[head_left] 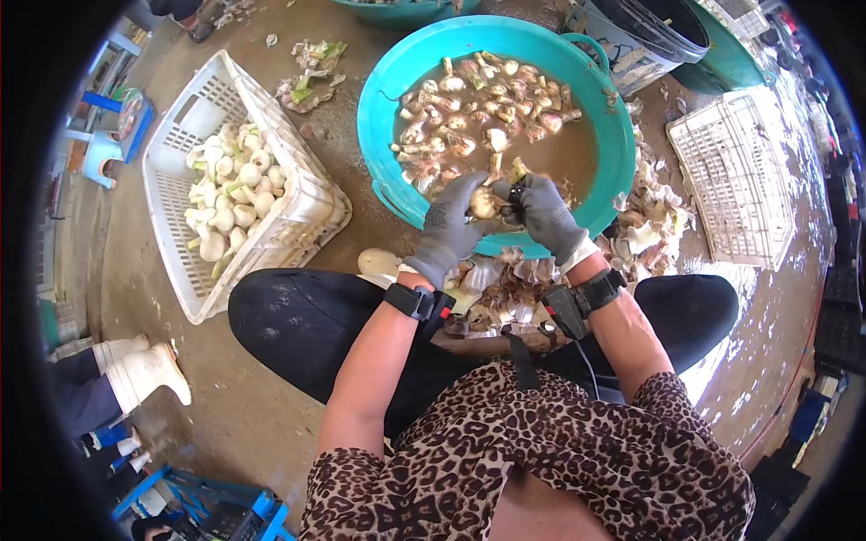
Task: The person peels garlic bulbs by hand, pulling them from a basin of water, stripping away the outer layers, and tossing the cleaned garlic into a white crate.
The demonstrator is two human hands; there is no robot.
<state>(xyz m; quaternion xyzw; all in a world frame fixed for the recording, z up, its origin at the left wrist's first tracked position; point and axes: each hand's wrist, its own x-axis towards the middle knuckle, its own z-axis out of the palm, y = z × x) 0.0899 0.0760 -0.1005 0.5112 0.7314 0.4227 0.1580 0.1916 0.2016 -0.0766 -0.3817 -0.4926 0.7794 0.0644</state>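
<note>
Over the near rim of a turquoise tub (374,99), my left hand (449,224), in a grey glove, is closed around a garlic bulb (484,204) whose stem points away from me. My right hand (548,216), gloved too, has its fingers bent against the bulb's right side. Something small and dark sits at its fingertips; I cannot make out what it is. Pale green-yellow leaf or skin shows just above those fingers. Many unpeeled garlic bulbs (451,83) float in the tub's brown water.
A white plastic crate (162,180) at left holds peeled white garlic bulbs (236,194). Loose garlic skins (645,230) heap beside and below the tub. Another white crate (735,180) lies at right. A bucket (622,45) stands behind. Another person's white boots (144,374) are at left.
</note>
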